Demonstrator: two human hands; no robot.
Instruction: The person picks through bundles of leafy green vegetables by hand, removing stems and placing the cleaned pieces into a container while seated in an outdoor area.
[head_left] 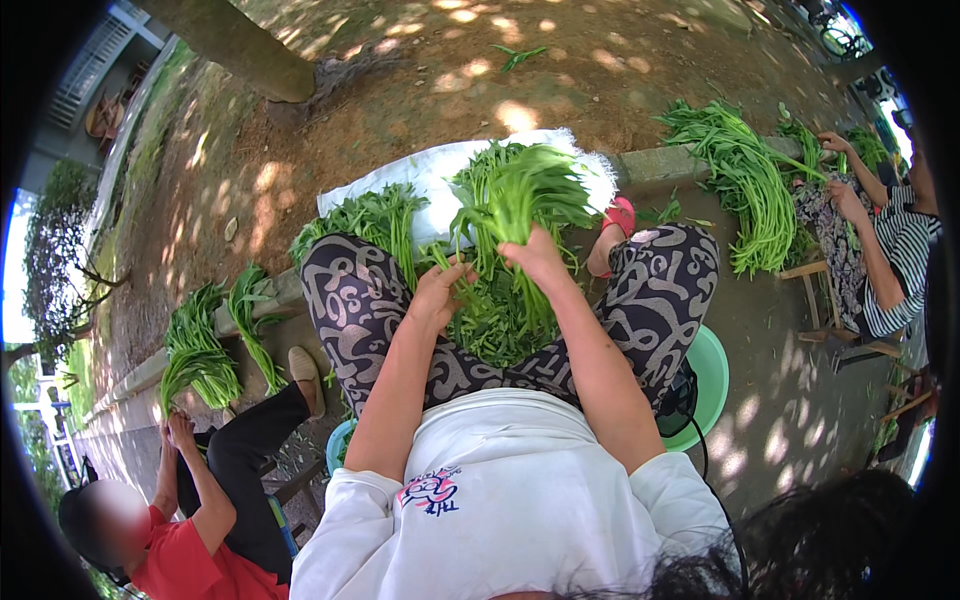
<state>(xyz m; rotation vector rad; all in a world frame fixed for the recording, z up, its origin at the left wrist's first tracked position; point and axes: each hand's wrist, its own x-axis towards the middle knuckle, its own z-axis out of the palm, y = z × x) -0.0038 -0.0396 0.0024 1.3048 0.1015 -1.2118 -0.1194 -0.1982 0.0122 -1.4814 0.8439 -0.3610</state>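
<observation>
My right hand (537,258) is closed round the stems of a thick bunch of long-leaved greens (535,190), which look like water spinach. The leafy ends fan up and away from me. To its left, my left hand (440,290) is pinched, with a pale green stalk (437,256) showing at its fingertips. Between my thighs, below both hands, lies a heap of shorter leafy pieces (505,325); what holds it is hidden. Beyond my left knee, more greens (385,215) rest partly on a white woven sack (375,178).
A green basin (712,385) stands by my right thigh, and a blue one (338,440) by my left. A low stone curb (645,165) crosses ahead, with heaped greens (735,175) to the right. A person in red (190,540) and a person in stripes (890,260) handle greens.
</observation>
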